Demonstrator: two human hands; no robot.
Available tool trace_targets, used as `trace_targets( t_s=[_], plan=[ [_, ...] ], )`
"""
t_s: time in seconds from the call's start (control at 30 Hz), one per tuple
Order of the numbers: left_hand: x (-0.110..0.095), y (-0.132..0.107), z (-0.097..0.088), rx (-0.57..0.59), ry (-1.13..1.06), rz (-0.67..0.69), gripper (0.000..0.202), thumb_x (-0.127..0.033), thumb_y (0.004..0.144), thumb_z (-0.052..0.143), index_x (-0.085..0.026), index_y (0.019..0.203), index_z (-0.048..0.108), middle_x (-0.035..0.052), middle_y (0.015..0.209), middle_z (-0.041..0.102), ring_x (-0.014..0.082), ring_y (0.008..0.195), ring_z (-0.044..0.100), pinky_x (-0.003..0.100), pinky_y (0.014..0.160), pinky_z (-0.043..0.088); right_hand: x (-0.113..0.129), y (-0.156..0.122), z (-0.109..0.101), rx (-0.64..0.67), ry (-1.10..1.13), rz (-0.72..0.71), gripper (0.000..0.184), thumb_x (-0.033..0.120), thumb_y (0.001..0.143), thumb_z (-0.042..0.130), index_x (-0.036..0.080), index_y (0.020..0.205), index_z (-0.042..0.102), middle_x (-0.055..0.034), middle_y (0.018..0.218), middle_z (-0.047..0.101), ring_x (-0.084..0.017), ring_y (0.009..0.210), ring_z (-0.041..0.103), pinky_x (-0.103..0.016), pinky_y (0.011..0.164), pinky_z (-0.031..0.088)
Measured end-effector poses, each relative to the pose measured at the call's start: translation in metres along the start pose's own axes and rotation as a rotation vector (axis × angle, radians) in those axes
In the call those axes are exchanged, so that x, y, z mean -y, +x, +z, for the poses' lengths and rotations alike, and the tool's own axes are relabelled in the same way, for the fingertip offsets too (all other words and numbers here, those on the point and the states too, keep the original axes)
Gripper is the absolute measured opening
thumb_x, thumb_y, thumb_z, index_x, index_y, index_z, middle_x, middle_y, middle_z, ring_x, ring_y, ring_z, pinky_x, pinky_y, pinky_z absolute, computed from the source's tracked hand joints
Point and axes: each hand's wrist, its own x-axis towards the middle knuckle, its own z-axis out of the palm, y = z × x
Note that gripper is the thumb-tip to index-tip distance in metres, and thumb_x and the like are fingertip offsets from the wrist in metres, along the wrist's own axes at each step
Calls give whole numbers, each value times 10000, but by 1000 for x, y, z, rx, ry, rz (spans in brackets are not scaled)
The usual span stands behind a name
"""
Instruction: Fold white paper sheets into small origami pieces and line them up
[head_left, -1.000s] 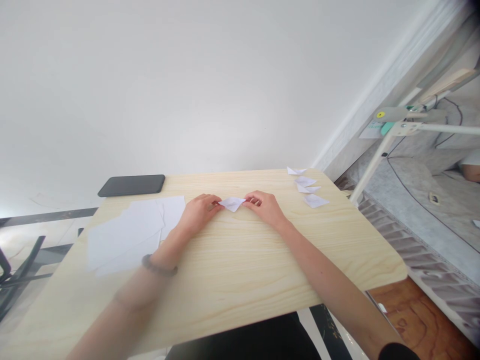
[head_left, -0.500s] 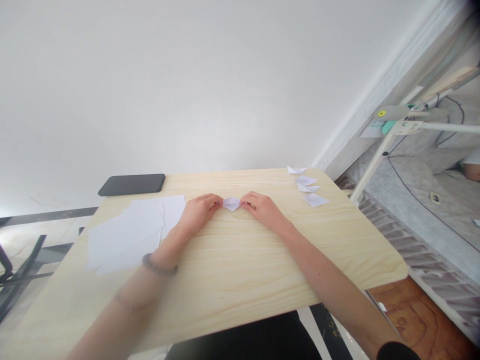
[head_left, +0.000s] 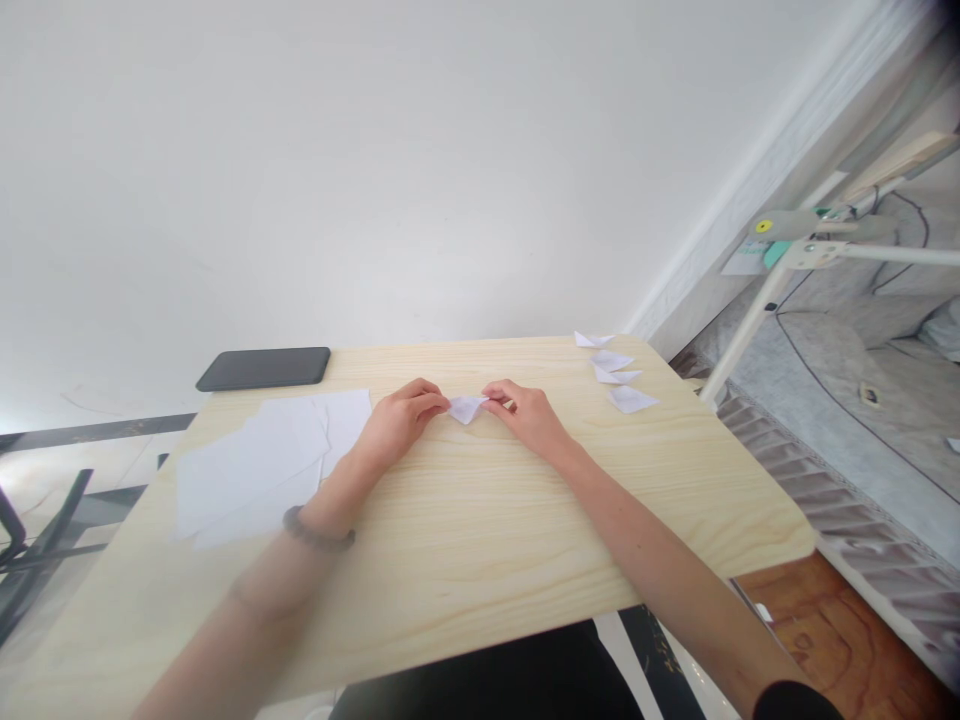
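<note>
A small folded piece of white paper sits just above the light wooden table near its middle. My left hand pinches its left corner with thumb and forefinger. My right hand pinches its right corner the same way. Both hands rest low on the tabletop with the paper stretched between them. A dark bead bracelet circles my left wrist.
Loose white sheets lie at the table's left. A dark tablet lies at the far left corner. Several small folded paper pieces lie at the far right corner. A white lamp arm stands off the right edge.
My hands have drawn closer together and the paper between them looks narrower and more folded. It has risen slightly off the table.
</note>
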Motion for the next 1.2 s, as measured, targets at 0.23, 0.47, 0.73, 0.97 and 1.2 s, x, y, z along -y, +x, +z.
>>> trace_targets(
  t_s=[0.23,0.47,0.73,0.97,1.2],
  plan=[
    [0,0,-1,7,-42,32,224,-256,838,431,-190,856,644,57,909,606,149,788,573,264,734,442,1,0,-1,-9,27,21,178,313,804,495,229,841,647,3,862,673,-128,719,606,-241,675,465],
    [0,1,-2,22,-26,37,218,-238,838,430,-177,844,639,60,894,608,145,770,574,256,717,442,0,0,-2,7,4,12,164,280,803,500,230,824,654,24,838,675,-110,701,597,-218,668,444],
    [-2,2,-3,-24,-88,3,183,-247,820,467,-176,854,633,45,857,643,146,769,588,252,711,451,-1,1,-3,19,54,33,157,286,784,520,206,788,655,13,803,673,-109,673,585,-209,636,432],
    [-3,0,-1,-43,-169,-120,178,-288,788,519,-177,900,601,20,813,660,133,723,607,248,711,474,0,1,-3,21,89,32,145,276,771,532,202,756,656,13,777,670,-102,642,573,-208,607,436],
    [0,1,-1,-22,-183,-176,194,-311,768,535,-180,904,578,26,856,638,130,738,587,238,678,482,-5,2,-6,-16,177,86,164,262,757,541,206,846,667,-12,867,673,-121,747,604,-224,656,470]
  ],
)
